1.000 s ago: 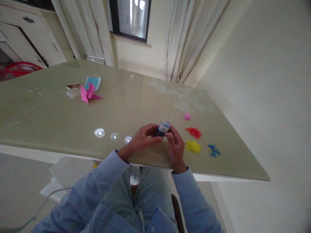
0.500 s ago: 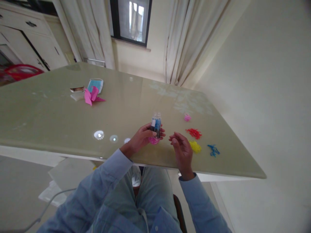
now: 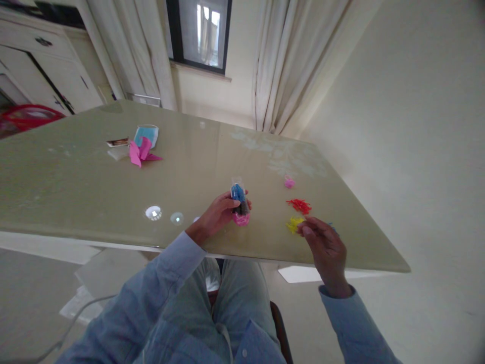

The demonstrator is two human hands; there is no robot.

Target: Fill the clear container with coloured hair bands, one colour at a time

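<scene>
A small clear container (image 3: 239, 197) with blue and dark pieces inside is held in my left hand (image 3: 220, 215), tilted over the table. Right beneath it lies a bright pink bundle (image 3: 241, 219). My right hand (image 3: 325, 245) has its fingertips pinched together at the edge of a yellow pile (image 3: 293, 224); whatever they hold is too small to make out. Behind my right hand, a blue pile (image 3: 332, 227) is mostly hidden. Farther back are a red pile (image 3: 299, 206) and a small pink pile (image 3: 289, 182).
On the glossy table (image 3: 189, 172), a folded pink paper shape (image 3: 142, 151) lies against a blue face mask (image 3: 147, 135). A small printed packet (image 3: 117, 142) is beside them. A wall (image 3: 424, 151) rises beyond the table's right edge.
My right hand has moved right, away from the container, to the yellow pile, and now covers most of the blue pile. The container in my left hand has tipped slightly.
</scene>
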